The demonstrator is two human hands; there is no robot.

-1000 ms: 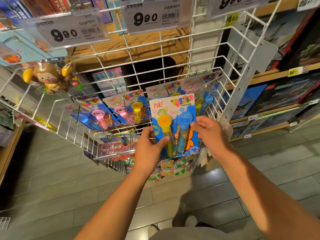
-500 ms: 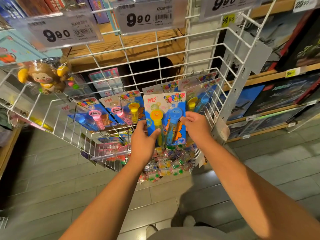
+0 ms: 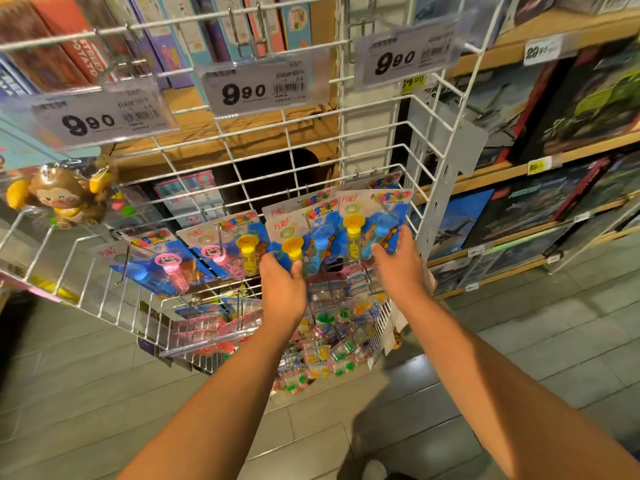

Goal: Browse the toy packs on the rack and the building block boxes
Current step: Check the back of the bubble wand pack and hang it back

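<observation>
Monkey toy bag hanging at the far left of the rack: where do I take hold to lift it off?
Pinch the clear bag's top above the monkey toy, not the figure. The bag hangs in front of the wire rack with its front facing you, so approach from the front, probably with the left hand, the nearer one, and slide it toward you.
</observation>
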